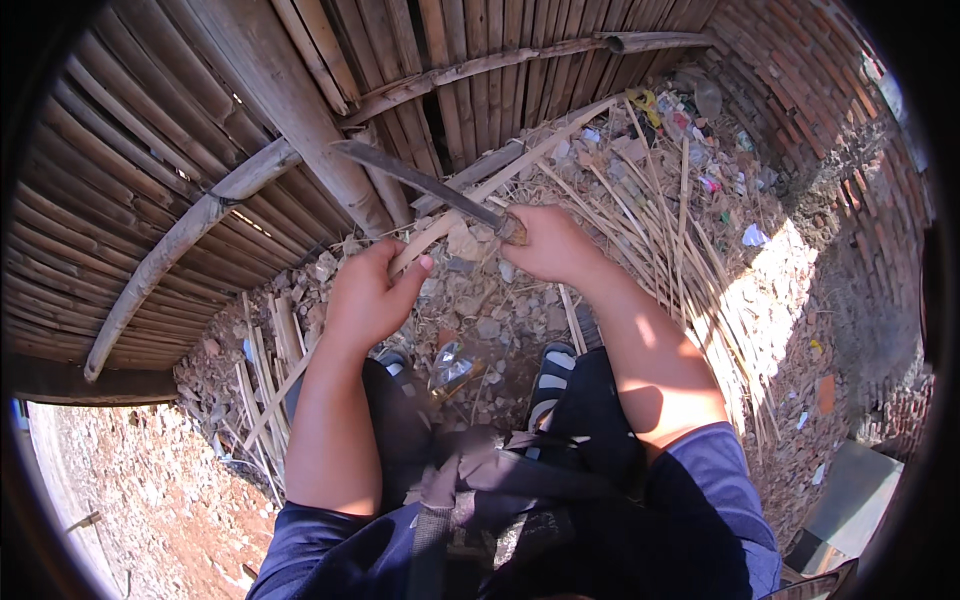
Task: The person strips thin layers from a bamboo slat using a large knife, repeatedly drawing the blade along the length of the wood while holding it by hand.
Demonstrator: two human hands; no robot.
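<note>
A long, pale strip of split bamboo (540, 152) slants from near my left knee up toward the far right. My left hand (365, 300) is closed around it, thumb lying along the top. In my right hand (552, 245) is a machete (405, 175), gripped by its short wooden handle. Its dark blade points up and to the left, crossing over the strip just beyond my left hand. Whether the edge touches the strip, I cannot tell.
Bamboo strips (690, 275) lie piled at my right, with more pieces (265, 375) at my left. A bamboo wall (130, 190) with a thick post (300, 110) stands ahead and left, a brick wall (790, 90) right. Rubble and a clear plastic wrapper (452, 368) lie around my sandalled feet.
</note>
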